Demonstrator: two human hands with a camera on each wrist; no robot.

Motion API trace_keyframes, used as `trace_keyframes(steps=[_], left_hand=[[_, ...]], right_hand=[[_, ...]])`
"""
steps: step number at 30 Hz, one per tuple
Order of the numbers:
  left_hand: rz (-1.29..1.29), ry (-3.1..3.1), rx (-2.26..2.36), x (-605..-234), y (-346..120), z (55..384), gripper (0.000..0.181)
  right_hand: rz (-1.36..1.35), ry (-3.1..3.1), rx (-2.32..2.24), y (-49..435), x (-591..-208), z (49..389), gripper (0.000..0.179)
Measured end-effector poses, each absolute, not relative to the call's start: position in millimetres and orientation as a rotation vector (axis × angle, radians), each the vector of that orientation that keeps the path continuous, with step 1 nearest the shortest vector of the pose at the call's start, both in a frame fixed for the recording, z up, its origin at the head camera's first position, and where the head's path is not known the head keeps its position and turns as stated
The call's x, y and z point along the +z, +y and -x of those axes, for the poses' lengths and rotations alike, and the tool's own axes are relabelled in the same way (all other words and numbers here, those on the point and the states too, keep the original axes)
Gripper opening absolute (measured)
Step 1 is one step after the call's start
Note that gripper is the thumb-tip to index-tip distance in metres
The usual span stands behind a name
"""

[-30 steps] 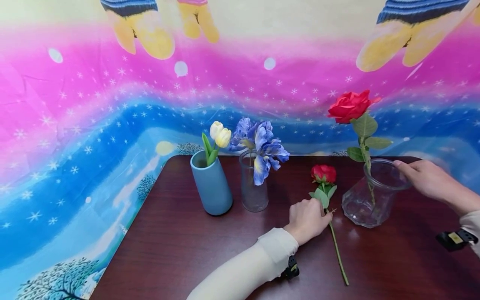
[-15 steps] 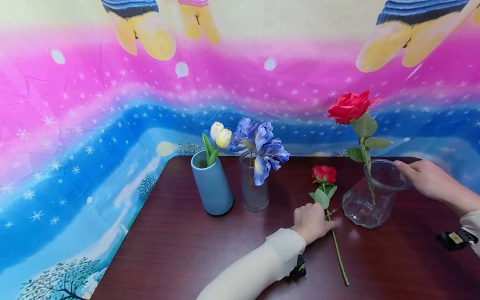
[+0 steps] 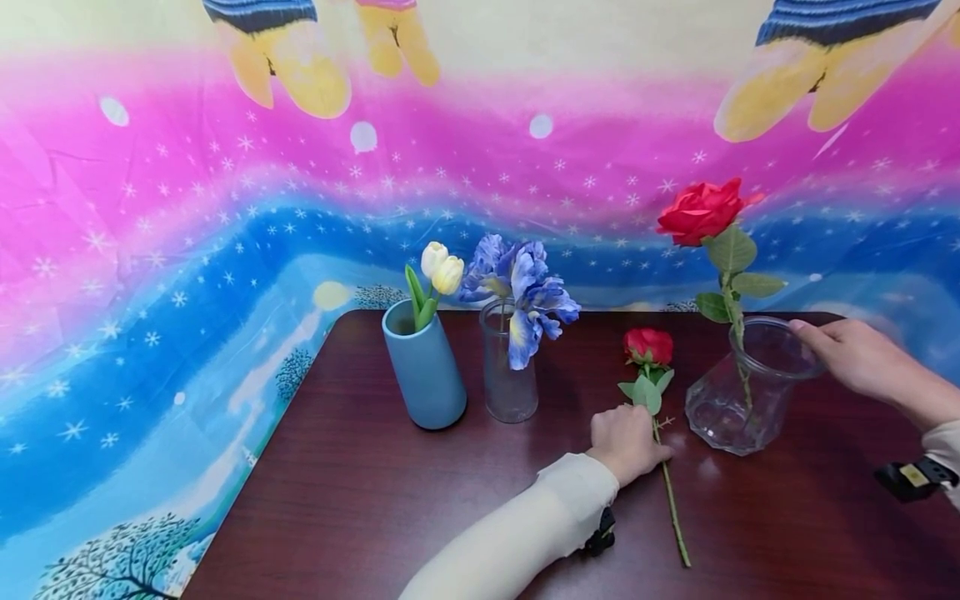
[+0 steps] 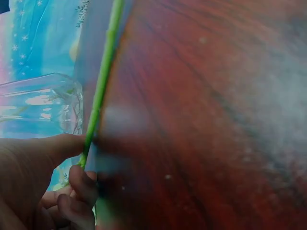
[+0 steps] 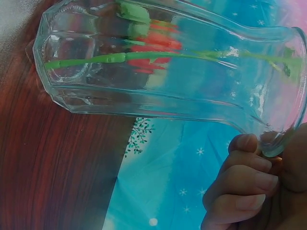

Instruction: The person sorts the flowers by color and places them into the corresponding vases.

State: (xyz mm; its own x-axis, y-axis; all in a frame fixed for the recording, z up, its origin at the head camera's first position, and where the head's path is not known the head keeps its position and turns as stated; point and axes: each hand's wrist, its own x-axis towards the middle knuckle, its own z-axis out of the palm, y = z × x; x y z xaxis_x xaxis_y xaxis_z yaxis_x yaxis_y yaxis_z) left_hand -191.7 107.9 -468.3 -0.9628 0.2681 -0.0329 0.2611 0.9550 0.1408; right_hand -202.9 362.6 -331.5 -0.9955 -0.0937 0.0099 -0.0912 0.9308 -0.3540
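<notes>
A red rose [image 3: 648,347] with green leaves lies on the dark wooden table, its long stem [image 3: 676,517] pointing toward the near edge. My left hand [image 3: 625,440] pinches that stem just below the leaves; in the left wrist view, thumb and curled fingers [image 4: 82,184] meet around the green stem [image 4: 101,79]. To the right stands a clear faceted glass vase [image 3: 723,412] with a second, larger red rose [image 3: 701,212] upright in it. My right hand [image 3: 862,358] grips the vase's flared rim, thumb on top and fingers [image 5: 247,179] underneath in the right wrist view.
A blue-grey vase [image 3: 427,375] with white tulips [image 3: 442,271] stands at the back left. Beside it is a narrow clear glass vase [image 3: 510,392] with blue irises [image 3: 525,287]. A colourful printed cloth [image 3: 225,208] hangs behind the table [image 3: 337,500].
My left hand has slid slightly right and down along the stem of the lying rose. The stem's lower end has shifted a little left. My right hand stays on the vase rim.
</notes>
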Motion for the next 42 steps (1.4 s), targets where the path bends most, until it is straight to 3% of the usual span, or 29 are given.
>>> trace_keyframes(steps=[29,37,42], left_hand=[[-0.099,2.694,0.801,-456.1,85.6,194.8,0.041],[-0.019,2.640,1.023,-454.8,82.5,192.6,0.057],[0.014,2.595,1.200,-453.8,82.2,191.5,0.054]], right_hand=[[0.132,3.109,-0.560,361.1,-332.8,202.1,0.062],[0.126,3.095,-0.563,361.2,-332.6,202.6,0.062],[0.122,3.093,-0.557,361.7,-332.0,202.4,0.062]])
